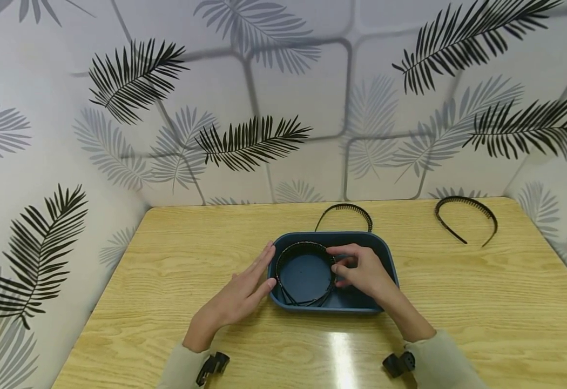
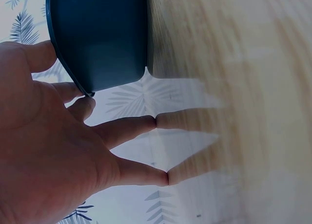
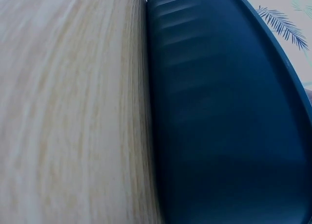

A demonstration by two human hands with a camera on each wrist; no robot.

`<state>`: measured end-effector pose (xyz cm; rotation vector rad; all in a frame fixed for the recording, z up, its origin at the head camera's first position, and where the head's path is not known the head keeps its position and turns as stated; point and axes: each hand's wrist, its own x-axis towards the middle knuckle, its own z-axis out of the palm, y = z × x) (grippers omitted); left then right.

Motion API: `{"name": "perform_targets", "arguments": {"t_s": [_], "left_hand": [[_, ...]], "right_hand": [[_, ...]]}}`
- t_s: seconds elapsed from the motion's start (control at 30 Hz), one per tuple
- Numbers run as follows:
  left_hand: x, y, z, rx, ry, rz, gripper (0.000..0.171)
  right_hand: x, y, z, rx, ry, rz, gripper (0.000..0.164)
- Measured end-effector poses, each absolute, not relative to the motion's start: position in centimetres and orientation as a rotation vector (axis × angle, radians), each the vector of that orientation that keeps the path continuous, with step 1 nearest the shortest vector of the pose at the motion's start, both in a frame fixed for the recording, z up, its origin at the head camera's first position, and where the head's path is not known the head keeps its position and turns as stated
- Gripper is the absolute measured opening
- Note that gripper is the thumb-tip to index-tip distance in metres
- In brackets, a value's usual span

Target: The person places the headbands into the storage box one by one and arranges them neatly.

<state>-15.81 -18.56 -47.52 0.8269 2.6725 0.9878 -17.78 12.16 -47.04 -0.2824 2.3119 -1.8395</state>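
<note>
A dark blue plastic box [image 1: 361, 309] stands on the table. In its left half lie black headbands [image 1: 305, 244], overlapping in a ring with their ends crossing toward me. My right hand [image 1: 363, 270] reaches into the box and pinches the right side of the headbands between thumb and curled fingers. My left hand [image 1: 242, 294] rests against the box's left end, fingers extended, thumb at the rim. In the left wrist view, two fingertips of the left hand [image 2: 63, 131] meet the table. The right wrist view shows the box wall [image 3: 219, 112], hiding the right hand.
Another black toothed headband [image 1: 346, 206] lies just behind the box, partly hidden by it. A further headband [image 1: 465, 200] lies at the table's back right. The wooden table [image 1: 181, 237] meets a leaf-patterned wall [image 1: 308, 162] behind.
</note>
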Motion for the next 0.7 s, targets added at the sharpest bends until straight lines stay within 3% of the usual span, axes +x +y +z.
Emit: {"name": "perform_targets", "arguments": {"t_s": [0.7], "left_hand": [[-15.73,-18.76,-47.53,0.83,2.663,0.998,0.067]], "right_hand": [[-17.67,13.02,-46.36,-0.291,2.301,-1.911,0.034]]}}
